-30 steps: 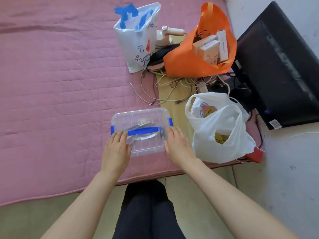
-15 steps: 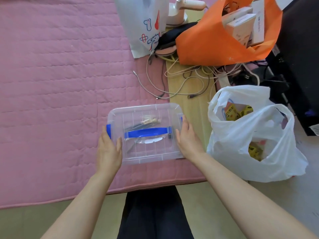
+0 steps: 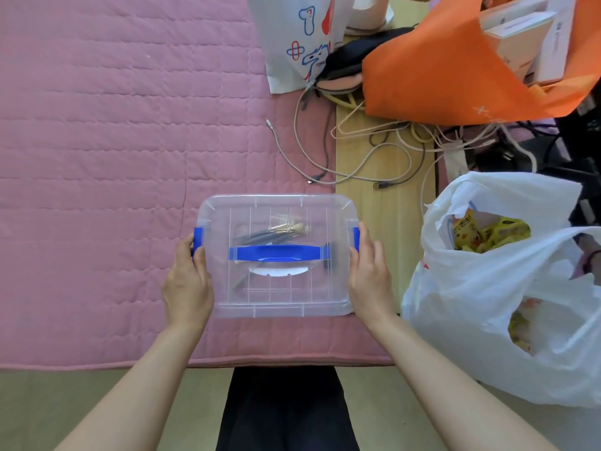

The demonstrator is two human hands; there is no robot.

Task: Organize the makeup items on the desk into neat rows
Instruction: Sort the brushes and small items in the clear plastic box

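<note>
While lid is closed, clear box (image 3: pixel 276 289) on pink mat (image 3: pixel 113 157) is gripped at blue side latches: left hand (image 3: pixel 188 283) at left end, right hand (image 3: pixel 370 278) at right end. Brushes (image 3: pixel 276 232) seen inside box.

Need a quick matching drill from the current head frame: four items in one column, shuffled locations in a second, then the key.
Items
1. clear plastic storage box with blue handle
2. orange fabric tote bag
3. white plastic shopping bag
4. grey charging cables

Locations
A. far right, holding pale cartons
B. between the left hand and right hand
C. near right, holding yellow packets
D. loose beyond the box

Pairs: 1-B, 2-A, 3-C, 4-D
</note>
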